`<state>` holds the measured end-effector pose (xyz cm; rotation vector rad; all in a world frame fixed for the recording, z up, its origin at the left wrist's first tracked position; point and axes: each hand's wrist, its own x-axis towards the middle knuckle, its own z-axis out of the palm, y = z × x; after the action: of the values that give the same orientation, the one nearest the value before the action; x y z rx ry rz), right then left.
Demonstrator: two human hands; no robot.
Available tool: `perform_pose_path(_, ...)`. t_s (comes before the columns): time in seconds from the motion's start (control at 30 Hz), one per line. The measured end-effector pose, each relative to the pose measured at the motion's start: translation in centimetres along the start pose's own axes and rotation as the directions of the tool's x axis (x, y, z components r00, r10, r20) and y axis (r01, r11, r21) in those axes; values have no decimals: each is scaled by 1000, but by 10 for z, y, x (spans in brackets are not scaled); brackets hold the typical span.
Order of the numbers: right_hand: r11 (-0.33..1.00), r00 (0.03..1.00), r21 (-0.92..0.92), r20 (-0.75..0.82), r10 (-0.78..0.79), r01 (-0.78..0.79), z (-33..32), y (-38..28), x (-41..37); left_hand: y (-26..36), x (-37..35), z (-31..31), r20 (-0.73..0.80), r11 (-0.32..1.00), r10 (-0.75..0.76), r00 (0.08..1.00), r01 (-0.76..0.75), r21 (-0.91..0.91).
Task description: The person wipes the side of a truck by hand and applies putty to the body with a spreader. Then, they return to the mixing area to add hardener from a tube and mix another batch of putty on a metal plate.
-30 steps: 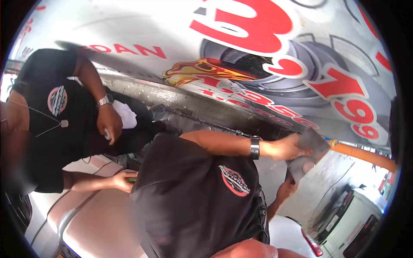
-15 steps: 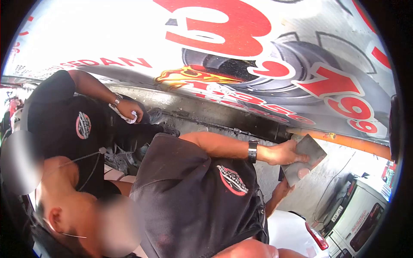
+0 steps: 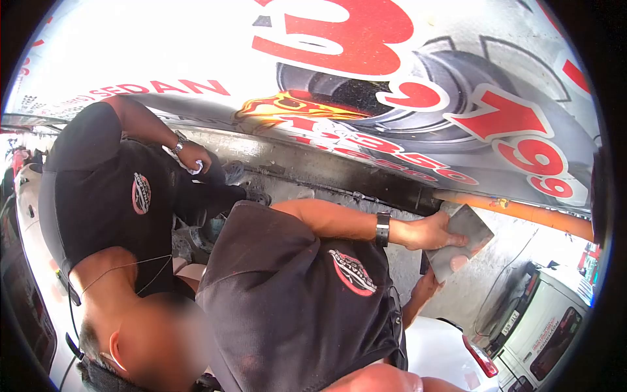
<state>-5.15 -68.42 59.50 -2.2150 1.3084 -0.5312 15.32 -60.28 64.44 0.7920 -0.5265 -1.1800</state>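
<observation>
My left hand [image 3: 436, 231], with a black watch on its wrist, grips a flat, dark grey square sheet [image 3: 475, 230], its thumb lying across the front face. From below, my right hand [image 3: 428, 287] reaches to the sheet's lower edge, and a thumb tip shows on the face there; its other fingers are mostly hidden behind. The sheet is held tilted, one corner up, in front of my black shirt [image 3: 287, 294]. Its surface looks plain and smooth, but I cannot tell what it is.
Close on the left, a co-worker in a black shirt [image 3: 98, 209] bends forward, a white cloth [image 3: 196, 168] in one hand. A large printed banner [image 3: 176, 39] spans the top. An orange pole [image 3: 542, 219] runs beneath it. A white van [image 3: 542, 333] and white car [image 3: 437, 343] stand at lower right.
The co-worker's head has turned and shifted to the right, with the torso following. My hands and the grey sheet have hardly moved.
</observation>
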Motion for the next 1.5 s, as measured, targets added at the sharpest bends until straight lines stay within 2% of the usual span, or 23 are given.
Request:
perform_pose_path(0.1, 999, 998, 43, -61, 13, -10, 4, -4, -3, 1, -2, 0, -2, 1000, -10, 1000, 10, 1)
perform_pose_path(0.3, 993, 1000, 118, 9, -3, 2, -3, -15, -6, 3, -5, 3, 5, 1000, -12, 1000, 12, -15)
perform_pose_path(0.4, 990, 994, 119, -76, -73, 82, 5, 12, -4, 2, -5, 3, 10, 999, -30, 999, 30, 20)
perform_pose_path(0.5, 986, 988, 105, -93, -124, 133, 8, 26, -5, 6, -8, 5, 12, 999, -42, 999, 41, 35)
perform_pose_path(0.6, 988, 997, 135, -30, -75, 78, 4, 23, -5, 6, -9, 6, 17, 999, -30, 999, 29, 23)
perform_pose_path(0.7, 987, 995, 146, -77, -63, 74, 6, 14, -8, 2, -7, 6, 27, 999, -30, 999, 29, 22)
perform_pose_path(0.8, 985, 999, 170, -45, -17, 25, 2, -1, -12, 2, -7, 6, 23, 998, -38, 999, 37, 42)
perform_pose_path(1.1, 997, 999, 67, -48, -27, 30, 2, 8, -12, 0, -8, 6, 52, 1000, -16, 999, 16, -6)
perform_pose_path(1.2, 992, 999, 121, -23, -32, 34, 1, 2, -12, 2, -8, 5, 57, 1000, -25, 998, 25, 2)
perform_pose_path(1.3, 997, 998, 69, -40, -44, 47, 4, 17, -13, 0, -8, 5, 53, 999, -34, 998, 34, -3)
perform_pose_path(1.5, 998, 998, 19, 10, 59, -59, -1, 4, -18, -5, -5, 5, 42, 999, -45, 998, 46, -4)
